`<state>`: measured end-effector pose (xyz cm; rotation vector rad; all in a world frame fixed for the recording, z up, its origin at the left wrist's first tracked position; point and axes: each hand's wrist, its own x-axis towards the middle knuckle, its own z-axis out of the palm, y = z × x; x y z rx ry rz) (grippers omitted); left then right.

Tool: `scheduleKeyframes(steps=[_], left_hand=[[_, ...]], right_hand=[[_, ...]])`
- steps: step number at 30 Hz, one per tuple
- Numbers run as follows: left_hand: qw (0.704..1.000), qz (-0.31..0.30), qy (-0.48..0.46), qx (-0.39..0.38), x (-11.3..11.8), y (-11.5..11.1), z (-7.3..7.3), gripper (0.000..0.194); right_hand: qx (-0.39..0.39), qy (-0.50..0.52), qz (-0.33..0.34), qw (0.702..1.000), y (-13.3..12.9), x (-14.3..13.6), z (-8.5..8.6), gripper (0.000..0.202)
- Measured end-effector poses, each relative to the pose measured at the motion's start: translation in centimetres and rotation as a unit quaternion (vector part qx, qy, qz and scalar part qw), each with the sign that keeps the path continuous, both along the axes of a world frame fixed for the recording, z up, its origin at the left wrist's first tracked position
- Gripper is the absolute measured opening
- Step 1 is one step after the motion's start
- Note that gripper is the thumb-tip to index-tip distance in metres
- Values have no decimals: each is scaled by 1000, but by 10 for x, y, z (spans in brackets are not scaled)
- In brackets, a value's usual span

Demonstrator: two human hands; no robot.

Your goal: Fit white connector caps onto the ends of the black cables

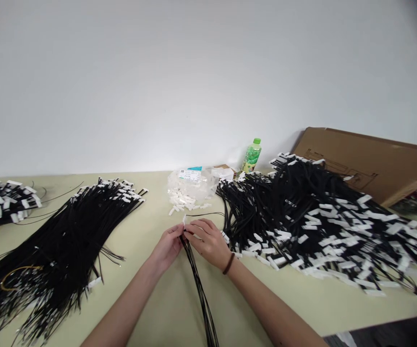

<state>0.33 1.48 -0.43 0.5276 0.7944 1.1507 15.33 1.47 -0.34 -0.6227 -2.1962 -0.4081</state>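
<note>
Near the middle of the table, my left hand (169, 246) pinches the upper end of a black wire bundle (198, 284). A small white connector (184, 220) sticks up at the top, between the fingertips of both hands. My right hand (208, 241), with a dark band on the wrist, is closed at the same end from the other side. Its fingertips meet the wires just under the connector. From there the wires hang down toward the front edge of the view. Exactly how the fingers grip is partly hidden.
Loose white connectors (182, 200) spill from a clear plastic bag (194, 183). A big pile of black wires with white tags (302, 217) lies right, another wire pile (74, 231) left. Behind stand a green bottle (251, 156) and a cardboard box (356, 159).
</note>
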Motion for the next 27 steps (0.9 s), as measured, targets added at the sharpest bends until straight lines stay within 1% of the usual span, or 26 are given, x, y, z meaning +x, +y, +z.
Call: scheduleKeyframes(steps=[8,11,13,15,17,18,19,20,21,22,24,26,27], left_hand=[[1000,-13,0,-11,0,1,-1,16],[1000,-15,2,-14,0,1,-3,15],[1000,-14,5,-16,1,0,-2,13],[1000,-6,7,-21,1,0,-1,11],[1000,8,8,-24,1,-1,1,8],[999,17,9,-26,1,-1,3,5],[999,25,12,-28,0,0,4,4],[999,34,17,-32,0,0,6,5],[998,43,24,-36,-1,1,7,8],[997,54,31,-40,-2,2,9,11],[995,77,40,-48,-3,3,10,13],[993,98,37,-51,-4,4,10,14],[993,104,35,-50,-4,4,10,14]], right_hand=[[21,-44,19,999,0,5,5,15],[12,-45,21,999,0,5,4,16],[-10,-31,18,999,1,4,2,17],[-43,4,22,999,0,2,0,16],[-94,66,44,992,-1,0,0,17],[-134,111,58,983,-2,-1,1,17],[-182,166,72,967,-4,-1,2,17],[-234,229,84,941,-5,-1,5,16],[-287,295,94,906,-5,-1,9,14],[-333,363,103,864,-6,1,13,12],[-395,485,129,769,-5,6,22,11],[-422,577,166,680,-2,14,30,14],[-428,607,175,646,0,19,33,16]])
